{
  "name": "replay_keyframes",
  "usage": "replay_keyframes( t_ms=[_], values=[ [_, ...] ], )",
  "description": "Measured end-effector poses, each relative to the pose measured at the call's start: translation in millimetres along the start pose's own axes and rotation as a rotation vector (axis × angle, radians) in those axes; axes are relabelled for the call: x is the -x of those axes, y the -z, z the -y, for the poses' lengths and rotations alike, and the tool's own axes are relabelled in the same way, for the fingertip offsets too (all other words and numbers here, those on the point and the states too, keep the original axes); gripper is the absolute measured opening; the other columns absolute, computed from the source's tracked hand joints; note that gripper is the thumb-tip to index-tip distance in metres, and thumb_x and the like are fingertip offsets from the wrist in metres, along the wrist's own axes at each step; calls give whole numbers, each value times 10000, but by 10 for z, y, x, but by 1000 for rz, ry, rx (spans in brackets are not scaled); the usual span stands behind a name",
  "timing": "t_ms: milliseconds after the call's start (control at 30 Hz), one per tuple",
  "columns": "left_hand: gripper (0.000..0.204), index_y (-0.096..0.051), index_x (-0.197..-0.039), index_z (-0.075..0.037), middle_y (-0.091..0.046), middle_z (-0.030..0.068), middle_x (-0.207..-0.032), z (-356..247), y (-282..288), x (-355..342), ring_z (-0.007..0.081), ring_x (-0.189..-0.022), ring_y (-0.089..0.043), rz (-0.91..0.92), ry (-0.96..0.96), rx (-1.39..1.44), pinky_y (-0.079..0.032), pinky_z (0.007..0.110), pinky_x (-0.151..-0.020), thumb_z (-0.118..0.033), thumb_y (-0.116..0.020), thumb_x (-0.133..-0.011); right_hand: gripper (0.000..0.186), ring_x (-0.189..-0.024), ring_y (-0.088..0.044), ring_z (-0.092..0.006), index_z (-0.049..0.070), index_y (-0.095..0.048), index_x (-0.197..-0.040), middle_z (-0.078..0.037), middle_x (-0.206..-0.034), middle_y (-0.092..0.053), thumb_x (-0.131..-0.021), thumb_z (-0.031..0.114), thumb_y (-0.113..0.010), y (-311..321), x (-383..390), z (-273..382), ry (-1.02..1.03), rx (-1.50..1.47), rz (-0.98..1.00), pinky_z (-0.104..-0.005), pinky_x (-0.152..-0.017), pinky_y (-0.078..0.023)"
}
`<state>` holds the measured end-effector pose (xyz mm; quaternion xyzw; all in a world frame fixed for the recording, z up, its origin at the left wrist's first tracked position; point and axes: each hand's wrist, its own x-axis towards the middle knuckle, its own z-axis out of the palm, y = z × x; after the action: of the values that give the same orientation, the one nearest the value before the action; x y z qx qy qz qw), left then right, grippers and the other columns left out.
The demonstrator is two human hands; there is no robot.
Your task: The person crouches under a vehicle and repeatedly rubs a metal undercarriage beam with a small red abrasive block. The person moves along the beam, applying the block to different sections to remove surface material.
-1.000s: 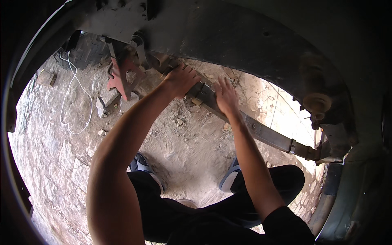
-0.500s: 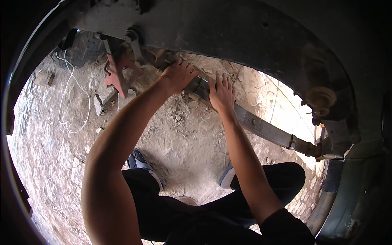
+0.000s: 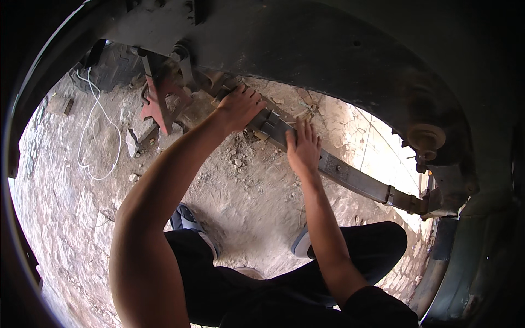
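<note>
A dark steel leaf spring [image 3: 353, 176] runs slantwise from the upper middle to the lower right, with metal clamps around it. My left hand [image 3: 240, 109] lies over its upper part, fingers bent across the far edge; the thumb is hidden. Further down the spring is my right hand [image 3: 304, 150], its fingers stretched out and apart. The right palm is against or just above the metal; I cannot tell which. Between the two hands a clamp [image 3: 269, 121] shows on the spring.
A dark vehicle frame [image 3: 306, 46] arches overhead. A red jack stand [image 3: 158, 104] stands at the upper left, beside broken blocks [image 3: 141, 131], a tyre [image 3: 112, 68] and a looped white cord [image 3: 99, 109]. Loose stones [image 3: 238, 162] lie on the dirt floor.
My right hand has slid a little down and right along the spring, leaving more of the clamp in sight. My left hand stays at the same part of the spring.
</note>
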<state>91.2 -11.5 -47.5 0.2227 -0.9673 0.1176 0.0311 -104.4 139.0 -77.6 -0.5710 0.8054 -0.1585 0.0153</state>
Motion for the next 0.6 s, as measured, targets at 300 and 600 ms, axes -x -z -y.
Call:
replay_keyframes(
  t_ms=[300,600],
  values=[
    [625,-532,-1257,-153,-547,53,-1139,23,9,-1,237,-1130,-520,-26,-17,-51,-361,414,-997,-297,-783,-703,755,-1409,-374,-364,111,-476,-1443,-205,-1477,-453,-991,647,-197,167,-740,-99,-315,-219,420,-447,-1174,-254],
    [615,-539,-1257,-160,-559,36,-1139,47,-5,27,221,-1131,-526,-22,-11,-12,-378,399,-979,-245,-778,-696,785,-1406,-383,-343,90,-488,-1434,-191,-1489,-446,-995,659,-172,186,-546,-60,-93,-208,560,-399,-1153,-294]
  ],
)
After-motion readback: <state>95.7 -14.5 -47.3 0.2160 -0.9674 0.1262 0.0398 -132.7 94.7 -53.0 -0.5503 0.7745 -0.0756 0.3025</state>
